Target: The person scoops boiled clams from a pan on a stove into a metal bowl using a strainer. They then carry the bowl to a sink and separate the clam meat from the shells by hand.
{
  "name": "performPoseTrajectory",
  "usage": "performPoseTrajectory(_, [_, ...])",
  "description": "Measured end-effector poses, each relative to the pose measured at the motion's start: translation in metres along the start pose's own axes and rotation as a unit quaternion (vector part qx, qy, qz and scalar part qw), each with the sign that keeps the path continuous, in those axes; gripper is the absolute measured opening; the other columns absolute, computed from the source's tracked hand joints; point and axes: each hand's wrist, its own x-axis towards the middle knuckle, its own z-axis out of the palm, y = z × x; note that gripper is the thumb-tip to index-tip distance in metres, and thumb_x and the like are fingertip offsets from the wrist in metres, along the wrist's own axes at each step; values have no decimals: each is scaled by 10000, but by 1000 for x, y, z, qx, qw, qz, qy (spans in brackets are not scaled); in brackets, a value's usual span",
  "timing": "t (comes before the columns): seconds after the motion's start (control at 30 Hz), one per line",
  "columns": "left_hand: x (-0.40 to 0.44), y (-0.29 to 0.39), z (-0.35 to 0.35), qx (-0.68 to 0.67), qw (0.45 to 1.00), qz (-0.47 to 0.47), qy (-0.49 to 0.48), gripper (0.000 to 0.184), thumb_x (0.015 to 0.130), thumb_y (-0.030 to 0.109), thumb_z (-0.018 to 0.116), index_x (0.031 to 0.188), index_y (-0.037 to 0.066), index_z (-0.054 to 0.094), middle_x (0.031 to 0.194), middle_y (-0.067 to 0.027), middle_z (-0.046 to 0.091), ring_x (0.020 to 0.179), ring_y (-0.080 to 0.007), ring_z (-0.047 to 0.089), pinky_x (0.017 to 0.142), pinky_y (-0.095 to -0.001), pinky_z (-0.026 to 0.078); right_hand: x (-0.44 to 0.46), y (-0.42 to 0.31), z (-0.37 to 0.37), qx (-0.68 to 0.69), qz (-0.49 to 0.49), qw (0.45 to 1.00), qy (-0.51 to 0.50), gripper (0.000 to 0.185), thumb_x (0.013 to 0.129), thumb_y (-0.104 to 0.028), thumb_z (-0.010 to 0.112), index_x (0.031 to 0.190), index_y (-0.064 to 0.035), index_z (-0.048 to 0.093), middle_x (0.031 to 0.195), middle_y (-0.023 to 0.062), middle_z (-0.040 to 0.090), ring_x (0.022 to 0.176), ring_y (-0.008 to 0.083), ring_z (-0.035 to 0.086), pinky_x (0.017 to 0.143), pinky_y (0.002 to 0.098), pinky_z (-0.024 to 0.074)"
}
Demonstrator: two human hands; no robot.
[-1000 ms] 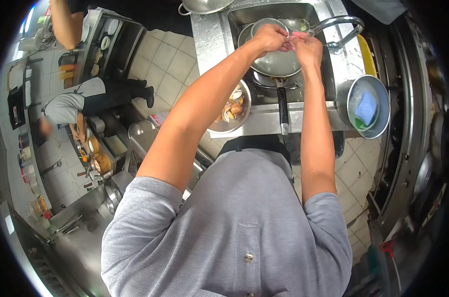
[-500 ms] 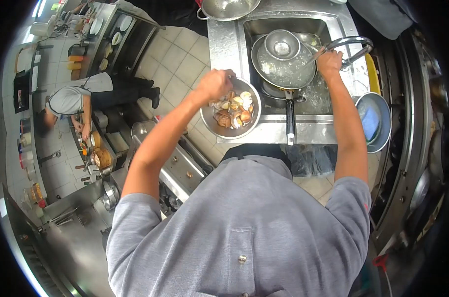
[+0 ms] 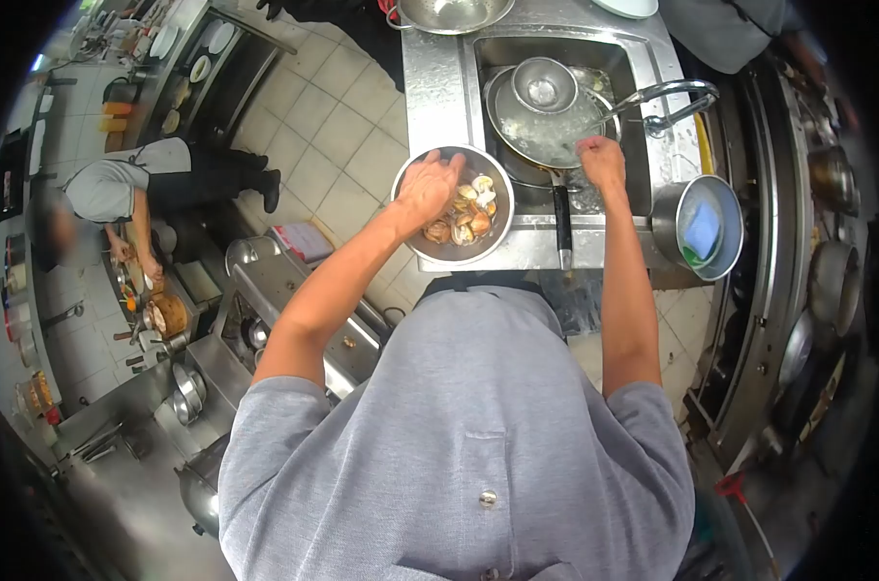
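From the head: left hand palm-down on a bent arm, inside an upright steel bowl at the near-left corner of the sink, fingers parted above shellfish, cannot tell if gripping any; right hand over the sink's right half, fingers curled, grip hidden. Around the sink, wet counter; leftward, tiled floor, 1 stooping co-worker. In the sink, pan with long handle pointing toward the wearer.

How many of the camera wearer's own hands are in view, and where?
2: the left hand in the metal bowl of shellfish, the right hand above the sink, near the pan.
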Motion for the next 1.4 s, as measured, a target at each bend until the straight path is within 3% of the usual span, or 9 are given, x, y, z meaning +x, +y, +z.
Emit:
performPoseTrajectory(0.2, [1, -7, -4, -30, 999, 16, 23, 230, 816, 135, 655, 1014, 20, 673, 837, -167, 698, 939, -391, 638, 901, -496, 515, -49, -39, 8, 68, -49, 996, -29, 234, 912, -234, 672, 1027, -56, 769, 952, 159, 771, 906, 314, 749, 826, 397, 567])
performPoseTrajectory(0.37, [-12, -9, -40, -100, 993, 21, -57, 243, 775, 197, 692, 978, 84, 760, 1031, -128, 667, 1048, -339, 576, 939, -461, 479, -98, -83, 19, 112, -72, 989, -66, 208, 910, -201, 681, 1014, -39, 761, 933, 170, 768, 869, 298, 751, 793, 377, 572])
performPoseTrajectory(0.5, [-25, -13, -59, -107, 989, 10, -98, 246, 768, 218, 698, 975, 112, 779, 1106, -116, 651, 1094, -325, 543, 951, -448, 458, -123, -113, 45, 79, -118, 989, -30, 180, 922, -154, 643, 1003, -42, 759, 927, 195, 755, 849, 329, 747, 780, 417, 578])
performPoseTrajectory(0.6, [-49, -20, -59, -119, 989, 41, -75, 270, 766, 198, 707, 1013, 115, 776, 1108, -115, 648, 1098, -328, 539, 966, -454, 447, -130, -133, 77, 0, -277, 959, -57, 175, 917, -136, 638, 967, -8, 746, 922, 223, 742, 856, 363, 739, 767, 438, 583])
performPoseTrajectory(0.67, [-65, -23, -58, -149, 987, 31, -42, 312, 771, 159, 707, 1069, 89, 762, 1140, -117, 642, 1102, -331, 533, 975, -458, 444, -118, -137, 110, -138, -309, 937, -89, 209, 912, -153, 620, 928, 23, 732, 893, 252, 729, 876, 387, 735, 784, 463, 583])
performPoseTrajectory(0.9, [-92, -38, -31, -239, 967, 6, 94, 356, 799, 94, 672, 1148, 40, 723, 1069, -136, 669, 1061, -302, 558, 978, -424, 445, -124, -162, 133, -226, -213, 943, -121, 234, 889, -185, 612, 991, 6, 702, 1006, 236, 717, 927, 402, 721, 795, 488, 579])
performPoseTrajectory(1.07, [-76, -28, -30, -429, 876, -186, 115, 286, 857, 130, 669, 1115, 16, 709, 987, -167, 689, 887, -292, 668, 852, -403, 534, -130, -145, 115, -122, -287, 945, -98, 158, 845, -147, 698, 942, -26, 667, 931, 172, 696, 892, 395, 693, 796, 494, 562])
performPoseTrajectory(1.27, [-64, -27, -28, -380, 900, -166, 132, 250, 887, 130, 679, 1094, -8, 708, 918, -99, 699, 763, -162, 651, 733, -328, 548, -122, -141, 149, -222, -317, 921, -54, 242, 823, -179, 763, 1010, -62, 662, 1034, 179, 683, 921, 387, 690, 809, 489, 551])
performPoseTrajectory(1.4, [-63, -30, -35, -422, 878, -206, 91, 267, 901, 134, 680, 1125, -9, 707, 919, -83, 717, 776, -133, 655, 745, -305, 552, -144, -157, 109, -148, -328, 932, -42, 313, 814, -159, 781, 1058, -31, 631, 1013, 172, 694, 937, 378, 692, 833, 493, 547])
